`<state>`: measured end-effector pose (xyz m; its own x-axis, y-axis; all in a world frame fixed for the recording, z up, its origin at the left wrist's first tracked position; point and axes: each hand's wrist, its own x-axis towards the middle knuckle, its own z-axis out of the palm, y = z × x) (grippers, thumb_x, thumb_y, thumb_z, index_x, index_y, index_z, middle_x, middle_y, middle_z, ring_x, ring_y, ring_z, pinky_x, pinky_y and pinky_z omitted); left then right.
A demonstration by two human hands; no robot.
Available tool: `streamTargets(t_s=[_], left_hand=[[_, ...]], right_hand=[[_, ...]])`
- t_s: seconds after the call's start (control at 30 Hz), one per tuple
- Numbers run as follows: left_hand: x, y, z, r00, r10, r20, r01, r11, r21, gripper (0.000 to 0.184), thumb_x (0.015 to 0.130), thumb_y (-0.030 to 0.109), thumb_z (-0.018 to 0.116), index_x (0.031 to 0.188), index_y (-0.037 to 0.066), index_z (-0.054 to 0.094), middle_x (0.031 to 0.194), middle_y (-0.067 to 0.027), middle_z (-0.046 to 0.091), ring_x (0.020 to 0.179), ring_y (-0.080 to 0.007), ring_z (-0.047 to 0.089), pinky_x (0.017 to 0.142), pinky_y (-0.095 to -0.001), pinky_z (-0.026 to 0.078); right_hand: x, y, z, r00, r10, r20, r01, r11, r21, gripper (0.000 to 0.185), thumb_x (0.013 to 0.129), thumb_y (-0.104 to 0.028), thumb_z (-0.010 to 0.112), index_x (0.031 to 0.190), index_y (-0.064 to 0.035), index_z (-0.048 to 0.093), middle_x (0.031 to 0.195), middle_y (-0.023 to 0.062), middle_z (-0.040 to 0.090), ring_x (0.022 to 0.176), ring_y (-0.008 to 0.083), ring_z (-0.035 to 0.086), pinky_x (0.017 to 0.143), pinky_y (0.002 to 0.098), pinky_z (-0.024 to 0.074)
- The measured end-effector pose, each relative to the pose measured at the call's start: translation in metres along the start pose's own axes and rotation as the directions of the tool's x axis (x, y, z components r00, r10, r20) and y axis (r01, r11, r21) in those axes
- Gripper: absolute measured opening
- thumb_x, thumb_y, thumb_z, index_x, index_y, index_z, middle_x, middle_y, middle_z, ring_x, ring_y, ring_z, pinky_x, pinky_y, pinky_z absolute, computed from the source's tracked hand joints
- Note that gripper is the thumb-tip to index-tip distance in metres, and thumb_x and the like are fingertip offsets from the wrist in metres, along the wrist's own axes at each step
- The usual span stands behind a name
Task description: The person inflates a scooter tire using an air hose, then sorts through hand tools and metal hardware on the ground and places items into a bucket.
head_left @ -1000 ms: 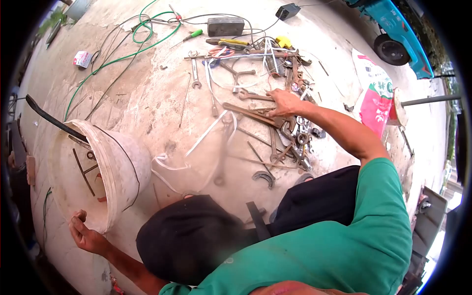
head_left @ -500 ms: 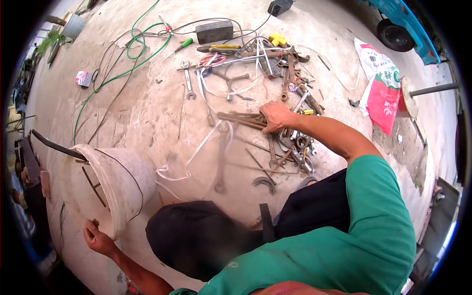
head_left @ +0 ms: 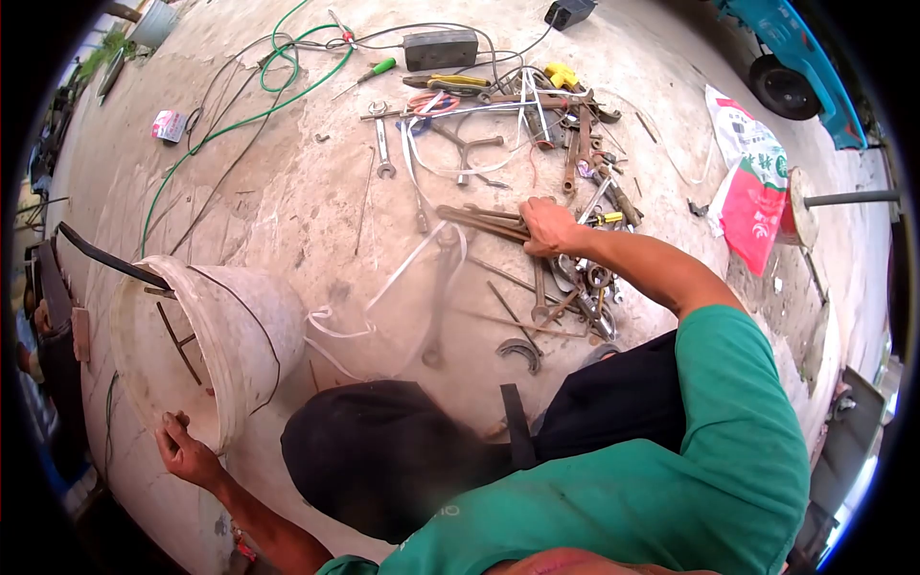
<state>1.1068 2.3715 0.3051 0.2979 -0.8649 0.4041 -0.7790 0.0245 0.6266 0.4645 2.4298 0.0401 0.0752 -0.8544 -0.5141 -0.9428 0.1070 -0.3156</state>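
1. A person's right hand (head_left: 549, 227) closes its fingers and thumb over the ends of several rusty bars (head_left: 479, 221), which lie well to the right of the white bucket (head_left: 240, 345), slightly higher in view than its rim.

2. The left hand (head_left: 189, 452), fingers half curled toward the thumb, hovers at the lower edge of the bucket's mouth; whether it holds anything or touches the rim cannot be told.

3. Inside the bucket rests a rusty T-shaped bar (head_left: 181, 343), while a black curved bar (head_left: 107, 257) juts over the rim on the upper side.

4. Just beyond the bucket's right side trails a white strap (head_left: 402, 268); farther right, near the person's knees, sits a curved metal piece (head_left: 520, 356).

5. Above and to the right of the bucket, a wrench (head_left: 383, 144), a Y-shaped tool (head_left: 467, 144), yellow-handled pliers (head_left: 455, 82) and a green-handled screwdriver (head_left: 383, 66) lie scattered across the concrete.

6. Farther above the bucket, a green cable (head_left: 218, 134) loops toward a black box (head_left: 440, 50).

7. Far to the bucket's right, a red-and-white bag (head_left: 752, 206) lies below a blue vehicle (head_left: 815, 62).
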Motion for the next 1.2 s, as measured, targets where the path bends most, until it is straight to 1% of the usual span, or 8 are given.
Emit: streamTargets(t_s=[0.37, 0.57, 0.67, 0.77, 0.83, 0.87, 0.97, 1.2], left_hand=[[0.004, 0.001, 0.002, 1.0, 0.022, 0.007, -0.022, 1.0, -0.001, 0.028, 0.107, 0.019, 0.061, 0.091, -0.004, 0.064, 0.083, -0.0051, 0.065, 0.08, -0.0133, 0.059, 0.08, -0.029, 0.051], [0.003, 0.006, 0.004, 0.999, 0.031, -0.015, -0.031, 0.999, 0.026, 0.027, 0.107, 0.018, 0.06, 0.091, -0.004, 0.063, 0.083, -0.0056, 0.065, 0.08, -0.0138, 0.059, 0.08, -0.0293, 0.051], [0.0, 0.006, 0.004, 0.999, 0.035, -0.03, -0.035, 0.999, 0.026, 0.027, 0.107, 0.017, 0.06, 0.091, -0.004, 0.063, 0.084, -0.0055, 0.065, 0.079, -0.0139, 0.06, 0.08, -0.0294, 0.051], [-0.001, 0.003, 0.004, 0.999, 0.049, -0.013, -0.049, 0.999, 0.022, 0.025, 0.106, 0.016, 0.06, 0.09, -0.004, 0.063, 0.084, -0.0054, 0.066, 0.079, -0.0138, 0.06, 0.08, -0.0291, 0.051], [-0.004, 0.012, 0.005, 0.999, 0.041, -0.016, -0.04, 0.998, 0.041, 0.024, 0.106, 0.014, 0.061, 0.09, -0.004, 0.063, 0.084, -0.0055, 0.066, 0.079, -0.0137, 0.06, 0.079, -0.0286, 0.051], [-0.006, 0.017, 0.006, 0.997, 0.07, -0.014, -0.069, 0.997, 0.033, 0.022, 0.104, 0.012, 0.062, 0.089, -0.003, 0.063, 0.083, -0.0052, 0.066, 0.078, -0.0136, 0.06, 0.078, -0.0279, 0.051], [-0.003, 0.026, 0.004, 0.983, 0.18, 0.028, -0.181, 0.981, 0.067, 0.016, 0.1, 0.007, 0.066, 0.087, -0.002, 0.064, 0.081, -0.0047, 0.065, 0.077, -0.013, 0.06, 0.076, -0.027, 0.05], [-0.004, 0.035, 0.003, 0.974, 0.226, 0.01, -0.226, 0.974, 0.008, 0.013, 0.096, 0.006, 0.07, 0.088, -0.002, 0.064, 0.086, -0.0087, 0.067, 0.076, -0.0157, 0.061, 0.075, -0.0289, 0.051]], right_hand=[[0.005, -0.006, -0.025, 0.976, 0.064, 0.209, -0.08, 0.995, 0.068, 0.06, 0.072, -0.03, 0.072, 0.117, 0.0076, 0.061, 0.107, 0.0308, 0.071, 0.103, 0.0442, 0.07, 0.089, 0.0482, 0.0572], [0.008, -0.005, -0.013, 0.97, 0.09, 0.227, -0.119, 0.986, 0.115, 0.062, 0.068, -0.036, 0.076, 0.112, 0.0061, 0.065, 0.1, 0.0291, 0.072, 0.093, 0.0422, 0.071, 0.082, 0.0475, 0.0566], [0.001, -0.003, -0.028, 0.953, 0.027, 0.303, -0.128, 0.938, 0.321, 0.055, 0.066, -0.031, 0.078, 0.107, 0.0047, 0.066, 0.089, 0.0228, 0.072, 0.082, 0.0338, 0.071, 0.075, 0.0432, 0.0558], [-0.005, -0.003, -0.038, 0.965, -0.057, 0.256, -0.066, 0.893, 0.444, 0.048, 0.07, -0.028, 0.078, 0.104, 0.0042, 0.067, 0.083, 0.0186, 0.072, 0.074, 0.0263, 0.07, 0.068, 0.0392, 0.0555], [-0.015, -0.033, -0.077, 0.95, -0.018, 0.313, -0.14, 0.869, 0.474, 0.04, 0.073, -0.025, 0.077, 0.098, 0.0035, 0.064, 0.077, 0.0136, 0.069, 0.069, 0.0212, 0.066, 0.063, 0.0366, 0.0524], [-0.016, -0.039, -0.081, 0.965, -0.073, 0.251, -0.088, 0.813, 0.576, 0.039, 0.075, -0.025, 0.077, 0.098, 0.0034, 0.064, 0.078, 0.0114, 0.067, 0.068, 0.0194, 0.063, 0.063, 0.0358, 0.0518], [-0.012, -0.09, -0.13, 0.981, -0.075, 0.177, -0.022, 0.871, 0.491, 0.042, 0.076, -0.027, 0.079, 0.099, 0.0026, 0.06, 0.082, 0.0083, 0.064, 0.074, 0.0171, 0.062, 0.067, 0.0341, 0.051], [-0.008, -0.222, -0.224, 0.953, -0.255, 0.166, -0.012, 0.515, 0.857, 0.028, 0.084, -0.023, 0.074, 0.097, -0.0053, 0.056, 0.081, 0.0026, 0.06, 0.069, 0.0109, 0.059, 0.063, 0.0274, 0.0497]])
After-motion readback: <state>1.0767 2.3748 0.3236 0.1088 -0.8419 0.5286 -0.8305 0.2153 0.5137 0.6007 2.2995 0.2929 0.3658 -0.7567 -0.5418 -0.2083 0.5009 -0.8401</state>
